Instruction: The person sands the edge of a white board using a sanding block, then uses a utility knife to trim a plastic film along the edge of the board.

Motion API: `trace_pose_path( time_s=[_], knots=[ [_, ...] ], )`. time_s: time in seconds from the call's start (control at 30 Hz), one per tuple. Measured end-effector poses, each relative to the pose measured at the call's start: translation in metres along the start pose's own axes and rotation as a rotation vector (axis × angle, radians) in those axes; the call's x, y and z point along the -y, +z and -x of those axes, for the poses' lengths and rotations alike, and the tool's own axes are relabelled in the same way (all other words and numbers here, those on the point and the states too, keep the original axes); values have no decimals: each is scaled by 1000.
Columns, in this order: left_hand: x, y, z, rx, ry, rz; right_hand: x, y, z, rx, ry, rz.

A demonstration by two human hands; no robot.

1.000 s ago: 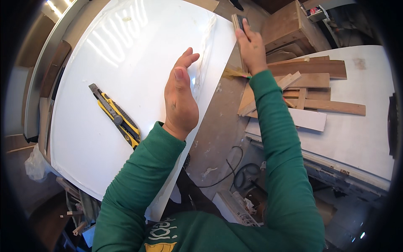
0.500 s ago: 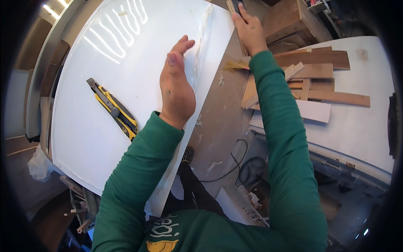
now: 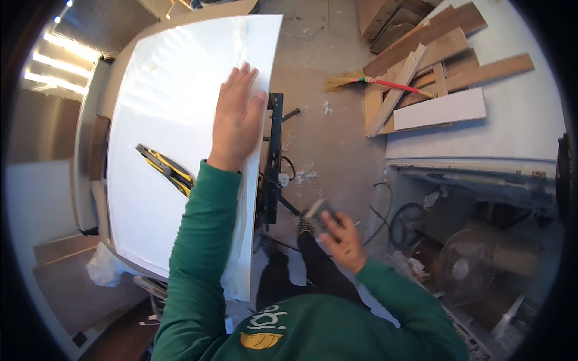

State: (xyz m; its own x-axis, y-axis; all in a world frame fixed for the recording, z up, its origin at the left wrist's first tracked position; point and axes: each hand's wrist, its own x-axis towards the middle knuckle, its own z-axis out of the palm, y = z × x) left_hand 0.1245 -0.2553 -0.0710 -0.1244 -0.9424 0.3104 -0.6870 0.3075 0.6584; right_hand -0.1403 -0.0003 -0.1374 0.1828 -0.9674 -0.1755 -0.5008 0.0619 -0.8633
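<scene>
My left hand (image 3: 235,120) lies flat, fingers stretched out, near the right edge of a large white sheet (image 3: 174,108). A cloudy strip of clear film (image 3: 241,42) runs along that edge, just past the fingertips. On the sheet to the left of my forearm rests a yellow and black utility knife (image 3: 167,171). Low in front of my body, my right hand (image 3: 344,243) grips a small dark block with a pale edge (image 3: 318,212); the block hangs over the floor, apart from the sheet. Its far side is hidden by the fingers.
A black metal stand (image 3: 274,162) shows beside the sheet's right edge. Several wood offcuts (image 3: 463,72) and a red-handled hand broom (image 3: 385,83) lie on the right-hand white bench (image 3: 512,132). Below it are a fan (image 3: 463,271) and a dark cable (image 3: 379,210). White scraps litter the floor (image 3: 325,150).
My right hand came back from the sheet's far end to near my body, still holding the block. My left hand went from raised on its side to flat. The view has shifted.
</scene>
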Motion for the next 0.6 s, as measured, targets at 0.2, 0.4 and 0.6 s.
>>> trace_pose_path(
  time_s=[0.2, 0.4, 0.6],
  knots=[
    [5, 27, -36, 223, 96, -686, -111, -60, 94, -275, 301, 0],
    [40, 72, -203, 329, 53, -781, -172, -57, 216, -221, 643, 100],
    [47, 98, -240, 264, -181, -686, -206, -45, 302, -304, 807, 92]
  ],
)
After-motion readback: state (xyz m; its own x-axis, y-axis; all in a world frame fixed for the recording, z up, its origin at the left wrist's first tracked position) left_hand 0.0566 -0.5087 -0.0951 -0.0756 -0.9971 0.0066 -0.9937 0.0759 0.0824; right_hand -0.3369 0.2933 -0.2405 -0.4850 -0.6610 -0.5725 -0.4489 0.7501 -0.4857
